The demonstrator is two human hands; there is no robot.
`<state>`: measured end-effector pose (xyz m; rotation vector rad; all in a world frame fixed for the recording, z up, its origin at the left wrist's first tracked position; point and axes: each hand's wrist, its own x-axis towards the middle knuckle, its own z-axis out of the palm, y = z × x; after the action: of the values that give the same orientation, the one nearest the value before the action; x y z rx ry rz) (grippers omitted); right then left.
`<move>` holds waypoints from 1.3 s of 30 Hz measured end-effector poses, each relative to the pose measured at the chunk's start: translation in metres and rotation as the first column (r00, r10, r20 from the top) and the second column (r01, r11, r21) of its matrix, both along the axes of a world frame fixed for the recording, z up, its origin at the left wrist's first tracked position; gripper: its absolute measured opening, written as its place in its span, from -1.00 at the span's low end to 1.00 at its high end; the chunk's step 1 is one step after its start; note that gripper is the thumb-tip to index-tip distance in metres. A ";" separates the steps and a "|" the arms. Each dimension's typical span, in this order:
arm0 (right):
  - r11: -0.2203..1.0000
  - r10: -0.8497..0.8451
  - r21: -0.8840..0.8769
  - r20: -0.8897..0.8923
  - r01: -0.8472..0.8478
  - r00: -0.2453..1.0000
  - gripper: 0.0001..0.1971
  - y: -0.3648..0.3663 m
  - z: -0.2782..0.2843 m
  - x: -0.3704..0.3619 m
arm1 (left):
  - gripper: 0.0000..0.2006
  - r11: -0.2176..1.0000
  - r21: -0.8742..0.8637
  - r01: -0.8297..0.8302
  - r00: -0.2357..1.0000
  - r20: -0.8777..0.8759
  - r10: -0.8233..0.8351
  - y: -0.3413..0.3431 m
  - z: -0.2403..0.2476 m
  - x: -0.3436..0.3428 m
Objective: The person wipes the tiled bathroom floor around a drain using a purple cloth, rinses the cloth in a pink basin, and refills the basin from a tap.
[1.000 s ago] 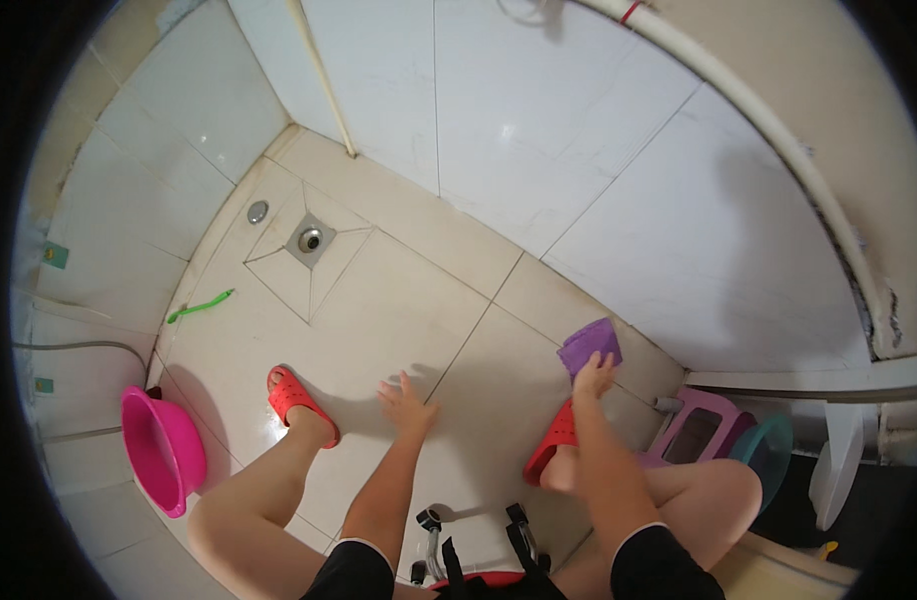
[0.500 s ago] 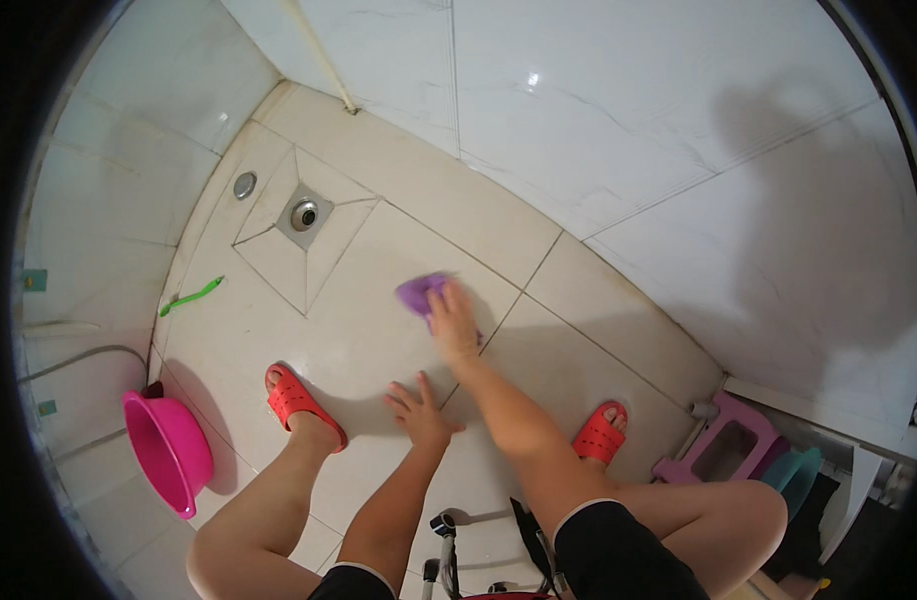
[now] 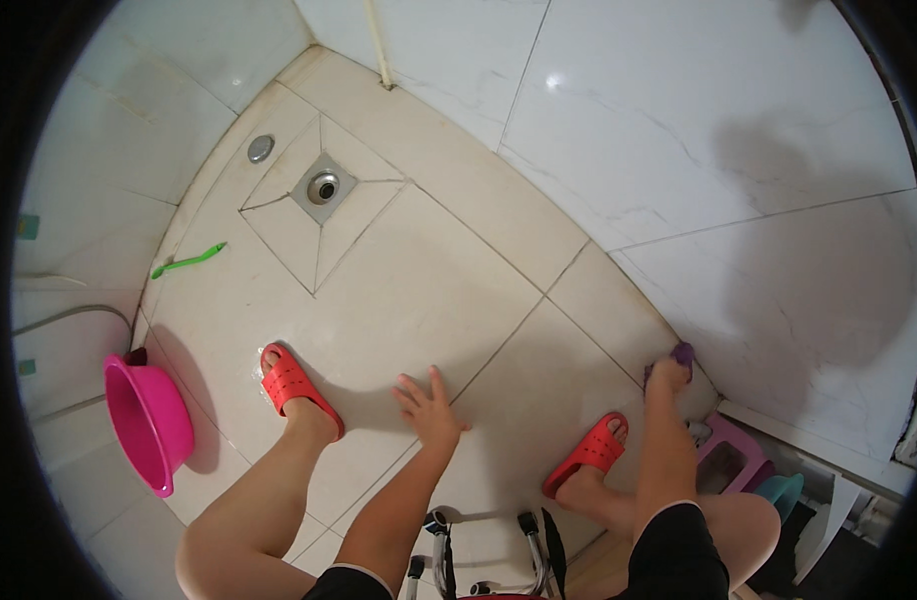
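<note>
Beige tiled floor (image 3: 419,265) meets a white marbled tile wall (image 3: 599,120) at the right; there the soft purple cloth (image 3: 684,354) lies beneath and just beyond the right hand (image 3: 668,375); whether those fingers pinch or merely press it cannot be told, and its long axis is hidden; the left hand (image 3: 430,414), fingers spread between two red perforated sandals (image 3: 291,382), sits well left of the cloth.

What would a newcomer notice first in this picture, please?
Probably the bright pink basin at the far left, and the red slippers, worn and set wide apart on the pale floor. Next may come the purple cloth at the right, partly hidden by the right hand, near where the floor meets the wall.
</note>
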<state>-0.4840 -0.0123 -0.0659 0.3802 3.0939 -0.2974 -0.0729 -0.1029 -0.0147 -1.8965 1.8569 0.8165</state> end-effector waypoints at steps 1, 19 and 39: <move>0.997 -0.074 0.035 0.136 0.070 0.988 -0.57 -0.007 -0.002 -0.002 | 0.27 1.000 -0.019 0.006 1.000 0.009 -0.005 0.002 0.000 0.002; 0.244 0.923 -0.309 -0.218 -0.919 0.318 -0.55 -0.130 0.009 0.256 | 0.25 1.000 -0.010 -0.006 0.998 0.057 0.006 -0.002 0.003 0.005; 0.638 0.750 -0.335 0.065 -0.693 0.659 -0.58 -0.074 0.016 0.338 | -0.38 0.964 0.125 0.236 0.961 -0.178 -0.212 -0.035 -0.032 0.099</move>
<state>-0.1460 -0.0864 -0.0494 -0.7954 2.6408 -0.6049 0.0265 -0.1377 -0.0469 -1.5369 2.0032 1.0238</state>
